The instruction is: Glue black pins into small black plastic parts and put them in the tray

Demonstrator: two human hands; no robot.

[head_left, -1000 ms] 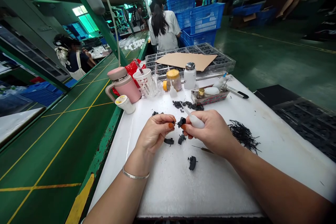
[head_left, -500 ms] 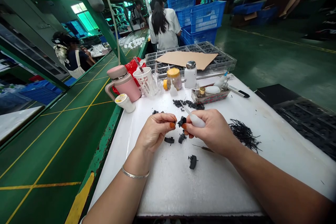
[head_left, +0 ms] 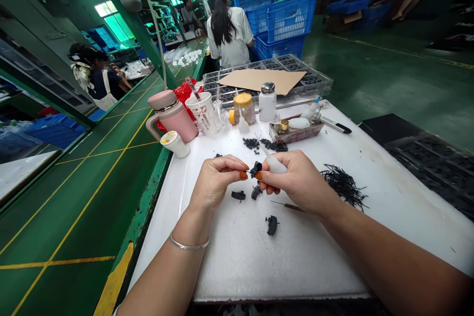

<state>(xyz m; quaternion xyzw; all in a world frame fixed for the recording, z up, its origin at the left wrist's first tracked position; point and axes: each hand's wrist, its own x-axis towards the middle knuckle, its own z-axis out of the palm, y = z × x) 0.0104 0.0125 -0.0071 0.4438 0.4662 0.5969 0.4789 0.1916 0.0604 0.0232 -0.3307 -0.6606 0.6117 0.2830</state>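
Over the white work surface [head_left: 229, 266], my left hand [head_left: 213, 182] pinches a thin black pin [head_left: 249, 172] between thumb and fingertips. Its other end meets a small black plastic part [head_left: 255, 168], which my right hand [head_left: 303, 180] grips by the fingertips. That same hand also keeps a white squeeze bottle [head_left: 276, 164] with a thin nozzle tucked against its thumb and index finger. Similar black parts lie below: one curved piece [head_left: 238, 196], one partly under my right fingers [head_left: 256, 191], and another nearer me [head_left: 272, 225]. A thin pointed tool [head_left: 291, 207] rests beside my right hand.
Loose black pins [head_left: 344, 186] are heaped on the right; tiny black rings [head_left: 274, 145] lie behind my hands. A pink flask [head_left: 177, 121], a cup [head_left: 202, 113], a pump bottle [head_left: 267, 102], a small box [head_left: 298, 132] and a knife [head_left: 336, 125] stand or lie farther back.
The view has shifted slightly. Both hands keep nearly the same pose, with the pin's end now closer against the black part.
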